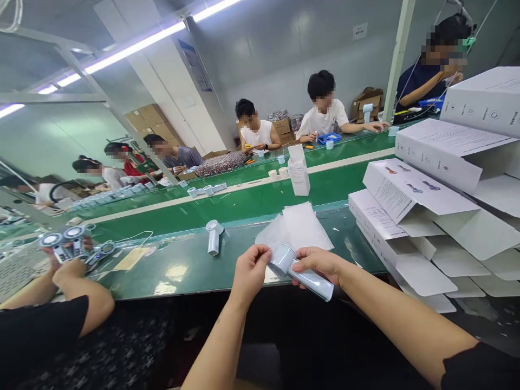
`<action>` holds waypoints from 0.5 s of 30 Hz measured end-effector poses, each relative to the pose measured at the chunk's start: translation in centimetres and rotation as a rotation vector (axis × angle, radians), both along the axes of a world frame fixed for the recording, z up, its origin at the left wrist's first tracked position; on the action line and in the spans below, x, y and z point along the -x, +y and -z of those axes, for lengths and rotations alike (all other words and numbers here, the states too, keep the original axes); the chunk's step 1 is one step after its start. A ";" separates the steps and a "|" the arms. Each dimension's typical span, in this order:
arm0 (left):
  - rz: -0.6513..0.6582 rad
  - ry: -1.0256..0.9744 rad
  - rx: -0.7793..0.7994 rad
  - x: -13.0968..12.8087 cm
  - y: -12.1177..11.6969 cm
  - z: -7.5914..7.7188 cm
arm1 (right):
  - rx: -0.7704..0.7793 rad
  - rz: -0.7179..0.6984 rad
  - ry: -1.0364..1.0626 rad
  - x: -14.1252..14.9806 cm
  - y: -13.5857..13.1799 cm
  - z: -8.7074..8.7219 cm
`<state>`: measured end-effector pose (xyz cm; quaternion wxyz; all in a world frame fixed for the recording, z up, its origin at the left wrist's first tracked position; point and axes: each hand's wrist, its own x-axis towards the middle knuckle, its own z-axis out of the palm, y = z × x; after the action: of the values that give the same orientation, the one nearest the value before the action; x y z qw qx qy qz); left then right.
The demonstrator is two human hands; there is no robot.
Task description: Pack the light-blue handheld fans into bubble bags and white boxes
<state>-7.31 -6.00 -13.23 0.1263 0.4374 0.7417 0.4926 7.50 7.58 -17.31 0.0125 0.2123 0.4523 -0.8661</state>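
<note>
A light-blue handheld fan [312, 283] is held in front of me over the near edge of the green bench. My right hand [319, 264] wraps its handle close to the round head. At the head's left side, my left hand [254, 268] is closed, thumb and fingertips pinched against the rim; whether a film or cover lies between them I cannot make out. Just beyond the fan lie white translucent bubble bags [306, 225]. Another light-blue fan [213, 237] rests on the bench to the left.
Stacked open white cartons [418, 189] rise at the right. A white box [298, 170] stands by the green conveyor [252, 197]. At the left, a co-worker's hands [71, 265] hold several fans. Other people sit along the far side.
</note>
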 end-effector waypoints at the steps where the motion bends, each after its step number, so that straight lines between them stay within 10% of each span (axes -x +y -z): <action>1: 0.021 0.118 -0.018 -0.4 -0.3 -0.2 | 0.008 0.009 0.015 -0.1 -0.1 -0.2; 8: -0.004 0.636 -0.163 -1.9 -2.1 1.7 | 0.048 0.083 0.077 -0.8 -0.8 -1.4; 15: -0.210 0.494 -0.159 -4.1 -1.6 2.2 | -0.088 0.184 0.074 -0.4 -1.8 -1.8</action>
<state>-3.23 -7.59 -15.44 -0.1447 0.4734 0.7503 0.4382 7.92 5.76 -15.47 -0.0931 0.2209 0.4687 -0.8502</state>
